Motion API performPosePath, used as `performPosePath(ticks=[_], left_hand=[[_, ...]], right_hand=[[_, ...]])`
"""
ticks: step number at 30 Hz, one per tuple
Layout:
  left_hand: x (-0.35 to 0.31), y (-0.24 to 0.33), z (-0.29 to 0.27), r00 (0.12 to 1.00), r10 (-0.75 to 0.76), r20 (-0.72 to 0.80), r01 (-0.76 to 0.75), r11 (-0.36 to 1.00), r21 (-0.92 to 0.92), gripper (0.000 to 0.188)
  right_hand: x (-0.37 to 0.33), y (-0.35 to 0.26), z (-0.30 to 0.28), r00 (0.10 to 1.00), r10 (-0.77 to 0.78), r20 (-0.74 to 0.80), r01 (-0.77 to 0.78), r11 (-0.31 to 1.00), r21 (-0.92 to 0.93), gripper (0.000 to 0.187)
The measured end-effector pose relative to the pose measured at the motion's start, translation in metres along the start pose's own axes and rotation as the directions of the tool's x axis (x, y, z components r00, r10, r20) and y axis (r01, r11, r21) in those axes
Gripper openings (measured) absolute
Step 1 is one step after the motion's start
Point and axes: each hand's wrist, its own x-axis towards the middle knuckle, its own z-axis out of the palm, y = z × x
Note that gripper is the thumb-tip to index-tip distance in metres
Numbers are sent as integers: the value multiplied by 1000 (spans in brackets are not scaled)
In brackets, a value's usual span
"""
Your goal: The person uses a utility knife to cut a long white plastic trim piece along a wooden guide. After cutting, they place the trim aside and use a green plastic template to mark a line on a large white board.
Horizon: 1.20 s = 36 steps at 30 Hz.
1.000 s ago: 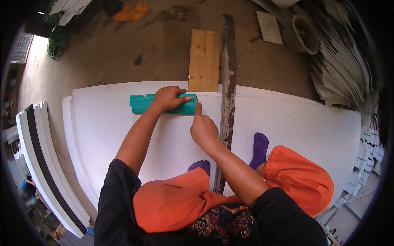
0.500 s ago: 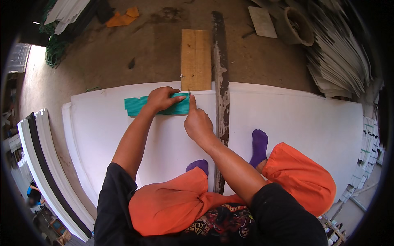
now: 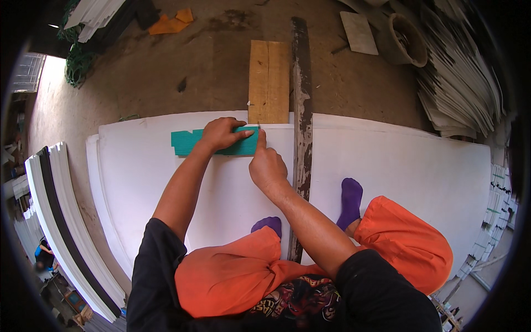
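A green corrugated sheet piece (image 3: 185,145) with small notches at its left end lies across the large white sheet (image 3: 387,166). My left hand (image 3: 219,134) holds it down, thumb on its face and fingers curled toward its far edge. At the piece's right end, my right hand (image 3: 269,169) is closed with the index finger stretched forward along a thin blade. Only the blade's tip (image 3: 259,126) shows; its handle is hidden in the hand. Just beyond lies a yellowish wooden board (image 3: 269,83). Right of my right hand runs a long, worn dark bar (image 3: 302,110).
Long white and black strips (image 3: 72,232) stand at the left. A stack of pale sheets (image 3: 456,83) and a round tub (image 3: 406,39) are at the far right. Orange scraps (image 3: 171,22) lie on the far floor. Another person (image 3: 44,254) is at the far left edge.
The whole view has shifted slightly, with things appearing a little further right. The right fingertip and blade remain at the green piece's right end, and the left hand keeps its hold.
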Motion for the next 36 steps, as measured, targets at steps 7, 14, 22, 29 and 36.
performPosePath(ticks=[7,14,22,29,36], left_hand=[[1,-2,2,1000,1,-7,-1,1000,-9,67],[0,-3,4,1000,1,-23,0,1000,13,66],[0,-1,2,1000,-14,-16,14,999,33,64],[-1,6,-2,999,-38,-6,38,999,19,65],[-1,1,1,1000,-21,-15,21,1000,3,66]], right_hand=[[2,4,-2,1000,7,-16,-7,1000,17,75],[3,0,1,1000,1,0,-1,1000,-8,74],[9,-13,2,999,2,38,-1,1000,-14,72],[-11,-16,2,989,52,137,-52,999,-10,70],[-30,5,-21,996,22,82,-18,998,-55,76]])
